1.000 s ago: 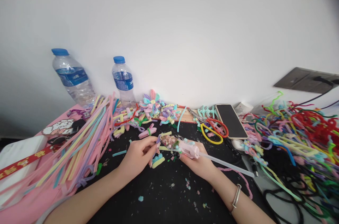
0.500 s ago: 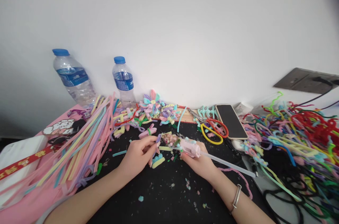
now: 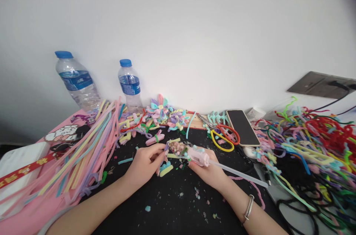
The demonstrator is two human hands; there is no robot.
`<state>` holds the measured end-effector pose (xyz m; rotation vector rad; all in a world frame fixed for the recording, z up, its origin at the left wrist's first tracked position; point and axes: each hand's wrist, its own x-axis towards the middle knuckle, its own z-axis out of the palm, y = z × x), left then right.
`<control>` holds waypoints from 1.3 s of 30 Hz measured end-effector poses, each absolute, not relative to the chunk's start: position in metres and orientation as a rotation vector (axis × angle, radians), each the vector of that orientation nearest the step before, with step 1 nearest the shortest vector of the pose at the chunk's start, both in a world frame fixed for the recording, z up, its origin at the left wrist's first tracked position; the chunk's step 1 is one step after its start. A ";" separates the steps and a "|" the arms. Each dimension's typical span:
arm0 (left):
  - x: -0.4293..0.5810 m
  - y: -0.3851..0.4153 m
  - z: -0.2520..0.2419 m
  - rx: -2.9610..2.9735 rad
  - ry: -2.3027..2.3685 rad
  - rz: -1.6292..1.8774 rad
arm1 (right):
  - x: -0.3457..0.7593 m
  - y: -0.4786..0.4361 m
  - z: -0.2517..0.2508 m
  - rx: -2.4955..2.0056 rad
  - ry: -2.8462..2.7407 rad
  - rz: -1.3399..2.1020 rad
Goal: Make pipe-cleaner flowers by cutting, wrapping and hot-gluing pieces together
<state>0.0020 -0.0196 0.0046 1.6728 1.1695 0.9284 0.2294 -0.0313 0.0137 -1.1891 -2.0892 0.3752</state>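
Note:
My right hand is wrapped round a pink hot glue gun. A long translucent glue stick sticks out of its back end, and its nozzle end is crusted with coloured fuzz. Between the thumb and fingers of my left hand is a small purple pipe cleaner piece, close by the nozzle; whether they touch I cannot tell. Just below the nozzle, a yellow and blue pipe cleaner piece lies on the black mat. A pink bundle tied with green rests behind my left hand.
Scissors with yellow and red handles and a phone lie at the back right. Two bottles stand against the wall. Pipe cleaners spread on the left; a tangled heap fills the right. A pipe cleaner flower sits behind.
The glue gun has shifted very slightly, its nozzle end still beside the purple piece in my left hand. Otherwise the hands and the things around them stand as before.

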 end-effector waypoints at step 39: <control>0.000 -0.019 0.003 1.728 1.188 0.936 | 0.230 -0.031 0.014 -1.219 -2.118 0.341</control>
